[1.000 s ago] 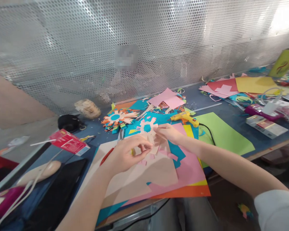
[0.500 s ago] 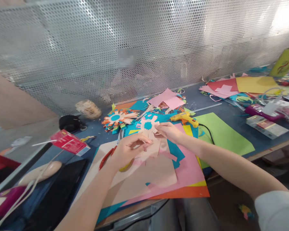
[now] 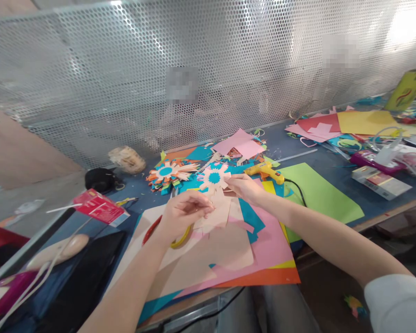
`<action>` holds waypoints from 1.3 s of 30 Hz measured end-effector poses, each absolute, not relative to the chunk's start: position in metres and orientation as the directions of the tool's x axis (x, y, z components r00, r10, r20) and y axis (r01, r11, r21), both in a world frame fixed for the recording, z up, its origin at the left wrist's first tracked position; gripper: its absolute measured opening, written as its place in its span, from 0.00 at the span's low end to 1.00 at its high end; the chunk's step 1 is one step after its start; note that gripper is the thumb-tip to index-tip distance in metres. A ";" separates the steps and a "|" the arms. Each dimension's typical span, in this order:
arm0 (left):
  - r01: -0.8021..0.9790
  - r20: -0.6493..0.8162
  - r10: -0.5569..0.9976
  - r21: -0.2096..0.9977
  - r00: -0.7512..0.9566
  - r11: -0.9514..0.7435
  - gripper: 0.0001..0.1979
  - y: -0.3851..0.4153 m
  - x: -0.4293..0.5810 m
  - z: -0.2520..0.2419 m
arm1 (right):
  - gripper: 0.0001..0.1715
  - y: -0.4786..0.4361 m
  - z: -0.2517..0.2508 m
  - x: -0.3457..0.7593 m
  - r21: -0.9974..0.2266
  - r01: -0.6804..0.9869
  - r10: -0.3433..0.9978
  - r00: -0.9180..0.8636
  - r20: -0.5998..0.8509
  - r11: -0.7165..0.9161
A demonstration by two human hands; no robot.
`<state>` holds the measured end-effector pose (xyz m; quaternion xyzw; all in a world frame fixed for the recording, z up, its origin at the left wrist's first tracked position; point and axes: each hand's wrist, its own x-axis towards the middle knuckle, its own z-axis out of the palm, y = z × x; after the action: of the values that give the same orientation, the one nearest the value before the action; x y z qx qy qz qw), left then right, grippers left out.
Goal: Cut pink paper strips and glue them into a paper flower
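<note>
A paper flower (image 3: 214,178) with pale fringed petals and a blue centre is held up over the sheets in front of me. My right hand (image 3: 244,187) pinches its right edge between thumb and fingers. Just below and left of the flower is my left hand (image 3: 186,212), thumb and fingertips drawn together; anything between them is too small to make out. Scissors (image 3: 182,239) with red and yellow handle parts lie partly hidden under my left hand. Beneath both hands is a stack of coloured paper (image 3: 229,249), with pale sheets on top.
Behind the flower lie another fringed paper flower (image 3: 165,171) and pink paper (image 3: 241,142) on scraps. A yellow glue gun (image 3: 265,171) rests right of my hand, near a green sheet (image 3: 322,194). A red carton (image 3: 100,207) sits left. Perforated metal (image 3: 229,69) stands behind.
My left hand has shifted slightly, its fingertips closing together and uncovering more of the yellow handle. The right hand still holds the flower, nearly unmoved.
</note>
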<state>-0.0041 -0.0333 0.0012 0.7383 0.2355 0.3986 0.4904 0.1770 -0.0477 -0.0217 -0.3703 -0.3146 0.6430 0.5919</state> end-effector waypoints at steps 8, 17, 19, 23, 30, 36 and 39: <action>-0.042 0.321 0.732 0.927 0.601 -0.372 0.17 -0.032 -0.007 -0.001 | 0.18 -0.048 -0.020 0.178 -0.841 -0.535 0.995 -0.002 -0.097 -0.083; -0.048 0.321 0.711 0.925 0.626 -0.376 0.09 -0.029 -0.008 -0.004 | 0.21 -0.049 -0.020 0.178 -0.844 -0.529 0.995 -0.015 -0.097 -0.090; -0.047 0.340 0.709 0.916 0.618 -0.398 0.08 -0.027 -0.009 -0.005 | 0.21 -0.049 -0.020 0.178 -0.846 -0.525 0.995 -0.022 -0.093 -0.091; -0.063 0.383 0.696 0.897 0.608 -0.438 0.08 -0.025 -0.007 -0.005 | 0.21 -0.049 -0.020 0.178 -0.849 -0.522 0.996 -0.036 -0.081 -0.088; -0.080 0.403 0.688 0.889 0.603 -0.451 0.09 -0.027 -0.004 -0.005 | 0.20 -0.048 -0.021 0.178 -0.850 -0.519 0.996 -0.035 -0.082 -0.088; -0.095 0.444 0.676 0.868 0.588 -0.487 0.10 -0.027 -0.005 -0.004 | 0.21 -0.049 -0.020 0.177 -0.852 -0.515 0.996 -0.032 -0.084 -0.088; -0.086 0.436 0.680 0.871 0.589 -0.483 0.10 -0.028 -0.004 -0.001 | 0.21 -0.049 -0.019 0.178 -0.858 -0.506 0.996 -0.026 -0.090 -0.091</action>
<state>-0.0038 -0.0283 -0.0009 0.7580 0.1960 0.4087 0.4689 0.1777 -0.0494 -0.0191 -0.3736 -0.3277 0.6370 0.5894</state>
